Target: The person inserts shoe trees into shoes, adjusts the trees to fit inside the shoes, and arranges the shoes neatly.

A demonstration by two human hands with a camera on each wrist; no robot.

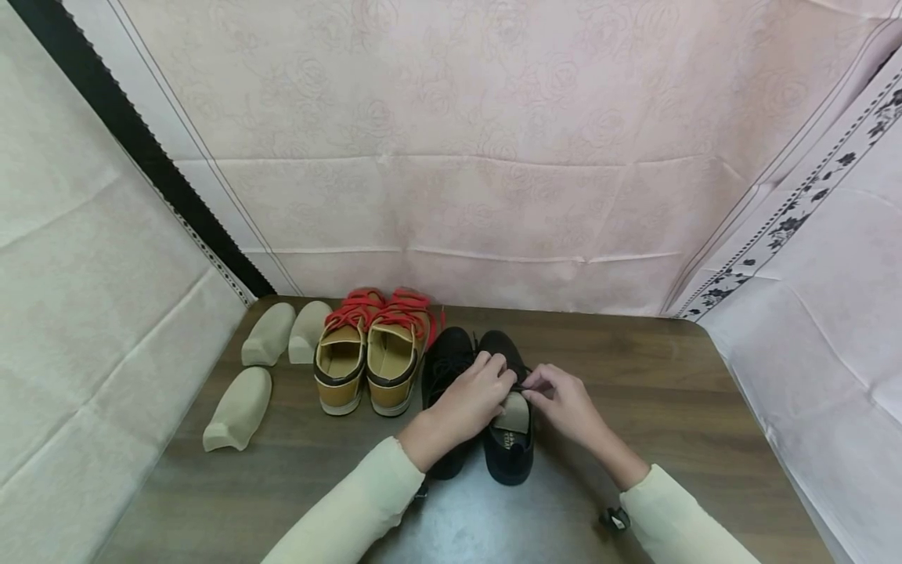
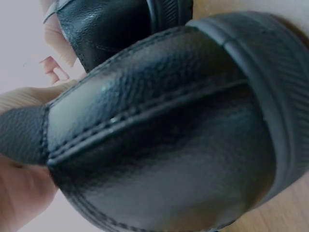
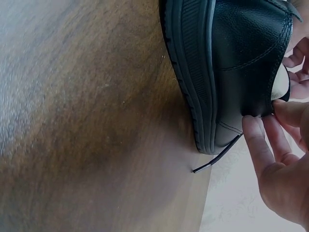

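Note:
Two black leather shoes stand side by side, and both my hands are at the right-hand black shoe (image 1: 509, 462). My left hand (image 1: 478, 395) bends over its lacing from the left, fingers curled at the upper. From the other side my right hand (image 1: 564, 398) pinches the edge of the opening, thumb inside and fingers outside. A beige moulded shoe insert (image 1: 513, 413) sits in that shoe. A black shoelace (image 3: 217, 159) trails off its side in the right wrist view. The left-hand black shoe (image 1: 449, 356) is partly behind my left forearm. In the left wrist view, a black heel (image 2: 159, 145) fills the picture.
Left of the black shoes stand two tan shoes (image 1: 340, 392) with red laces (image 1: 405, 305). Farther left lie three loose beige inserts (image 1: 239, 407). All rest on a brown wooden table (image 1: 648, 376) with pale patterned cloth (image 1: 479, 211) behind and at both sides.

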